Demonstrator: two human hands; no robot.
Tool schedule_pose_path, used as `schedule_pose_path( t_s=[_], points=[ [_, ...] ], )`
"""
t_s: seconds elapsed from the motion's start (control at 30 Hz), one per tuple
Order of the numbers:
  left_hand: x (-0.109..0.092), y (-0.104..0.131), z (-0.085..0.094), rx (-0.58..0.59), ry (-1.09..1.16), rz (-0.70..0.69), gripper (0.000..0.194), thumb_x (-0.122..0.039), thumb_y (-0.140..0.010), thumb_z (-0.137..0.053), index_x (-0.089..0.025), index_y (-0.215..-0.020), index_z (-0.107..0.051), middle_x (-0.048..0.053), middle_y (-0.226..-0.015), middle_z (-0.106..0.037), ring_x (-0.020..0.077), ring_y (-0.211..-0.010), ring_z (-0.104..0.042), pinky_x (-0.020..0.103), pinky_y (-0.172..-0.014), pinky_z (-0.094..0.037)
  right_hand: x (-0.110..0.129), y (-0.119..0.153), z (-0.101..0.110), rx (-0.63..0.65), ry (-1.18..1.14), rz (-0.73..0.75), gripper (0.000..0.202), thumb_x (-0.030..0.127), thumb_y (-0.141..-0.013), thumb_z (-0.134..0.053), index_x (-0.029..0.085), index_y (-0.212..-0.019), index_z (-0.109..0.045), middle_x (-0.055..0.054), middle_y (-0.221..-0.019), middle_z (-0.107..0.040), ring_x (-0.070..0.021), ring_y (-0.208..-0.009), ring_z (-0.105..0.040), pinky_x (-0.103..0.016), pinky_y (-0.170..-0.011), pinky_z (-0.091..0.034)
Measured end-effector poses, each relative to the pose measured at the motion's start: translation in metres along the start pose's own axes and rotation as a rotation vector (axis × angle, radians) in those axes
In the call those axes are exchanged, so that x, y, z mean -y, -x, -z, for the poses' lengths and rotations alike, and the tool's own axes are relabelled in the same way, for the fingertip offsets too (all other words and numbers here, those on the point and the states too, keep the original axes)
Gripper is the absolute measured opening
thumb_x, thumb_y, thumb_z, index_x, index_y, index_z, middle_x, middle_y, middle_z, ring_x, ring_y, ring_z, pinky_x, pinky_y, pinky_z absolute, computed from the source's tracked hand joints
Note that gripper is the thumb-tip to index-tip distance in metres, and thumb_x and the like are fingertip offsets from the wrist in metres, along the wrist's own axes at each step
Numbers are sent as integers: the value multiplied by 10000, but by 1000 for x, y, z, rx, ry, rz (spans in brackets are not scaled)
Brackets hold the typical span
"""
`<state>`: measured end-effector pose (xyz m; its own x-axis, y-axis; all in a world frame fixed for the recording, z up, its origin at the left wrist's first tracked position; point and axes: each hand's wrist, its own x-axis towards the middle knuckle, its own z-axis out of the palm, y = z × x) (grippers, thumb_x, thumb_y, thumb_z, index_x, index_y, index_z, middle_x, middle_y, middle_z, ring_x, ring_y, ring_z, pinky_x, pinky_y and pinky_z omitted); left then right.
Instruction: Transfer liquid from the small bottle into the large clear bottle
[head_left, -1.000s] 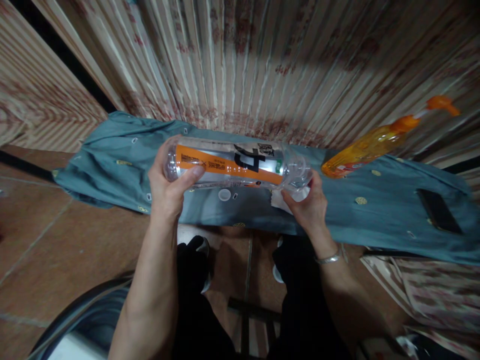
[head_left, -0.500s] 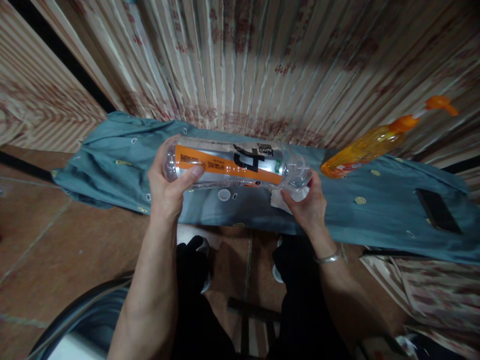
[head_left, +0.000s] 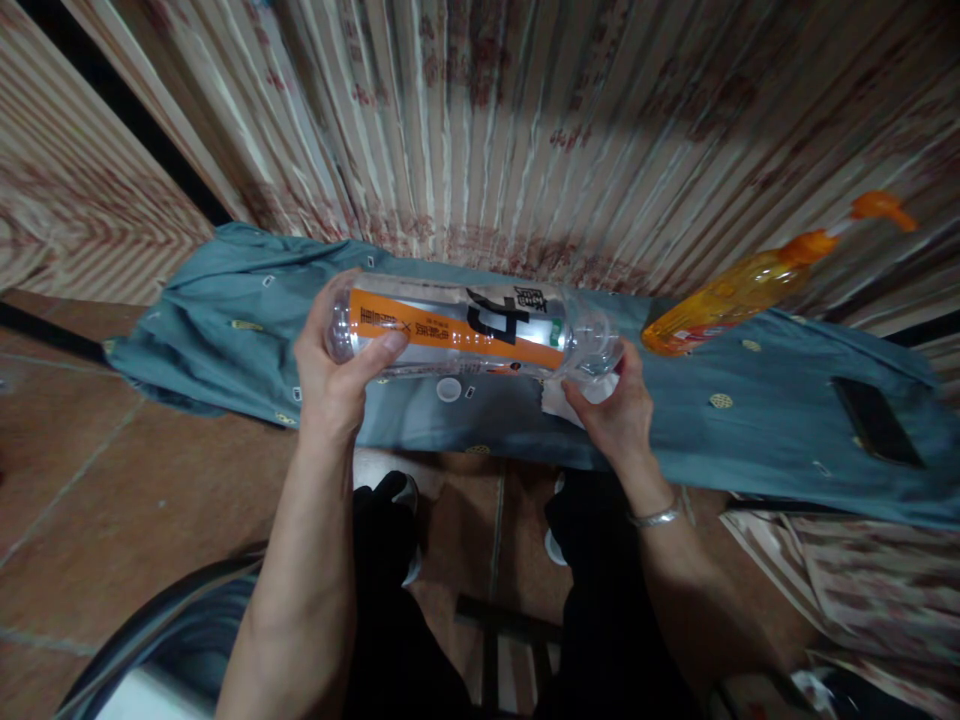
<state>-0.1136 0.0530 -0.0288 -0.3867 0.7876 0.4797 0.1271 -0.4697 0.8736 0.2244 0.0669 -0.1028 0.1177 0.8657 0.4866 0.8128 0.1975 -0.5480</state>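
A clear plastic bottle (head_left: 457, 325) with an orange, silver and black label lies sideways in the air between my two hands. My left hand (head_left: 337, 370) is wrapped round its base, thumb along the label. At the other end, my right hand (head_left: 619, 405) grips the neck, with the thumb below and the fingers partly hidden behind. The bottle looks clear inside, with no cap visible on its neck. Below it, a white bottle cap (head_left: 448, 390) rests on the cloth. Partly behind my right hand lies a piece of white paper (head_left: 561, 402).
A green-blue cloth (head_left: 510, 430) covers the narrow bench. On the right stand an orange pump bottle (head_left: 735, 295) and a dark phone (head_left: 877, 422) lying flat. A pleated curtain (head_left: 465, 130) hangs behind. At the lower left is a dark round bin (head_left: 187, 610).
Both hands keep the same hold on the bottle. Its label has turned very slightly; otherwise everything stays in place.
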Motion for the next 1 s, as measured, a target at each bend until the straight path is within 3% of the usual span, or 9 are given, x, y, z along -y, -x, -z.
schedule_pose_path(
  t_s=[0.27, 0.83, 1.0],
  points=[
    [-1, 0, 0, 9, -29, -8, 846, -771, -553, -868, -262, -1213, -723, 59, -1174, -751, 353, -1141, -692, 591, -1086, -521, -4, 1, -2, 6, -13, 9, 901, 500, -764, -776, 213, -1531, -399, -165, -1397, -681, -354, -1221, -698, -567, -1026, -585],
    [1, 1, 1, 17, -19, -22, 862, -737, -574, -886, -237, -1254, -708, 69, -1225, -745, 354, -1185, -682, 578, -1125, -510, -2, 0, 0, 27, -17, -3, 913, 461, -751, -788, 197, -1529, -389, -184, -1411, -665, -361, -1250, -678, -568, -1044, -573],
    [2, -1, 2, 22, -36, -39, 884, -697, -502, -933, -255, -1239, -724, 62, -1222, -747, 348, -1197, -696, 557, -1122, -517, -2, 0, 0, 31, -19, -13, 914, 471, -754, -785, 192, -1531, -391, -179, -1403, -668, -356, -1250, -677, -548, -1040, -575]
  ],
)
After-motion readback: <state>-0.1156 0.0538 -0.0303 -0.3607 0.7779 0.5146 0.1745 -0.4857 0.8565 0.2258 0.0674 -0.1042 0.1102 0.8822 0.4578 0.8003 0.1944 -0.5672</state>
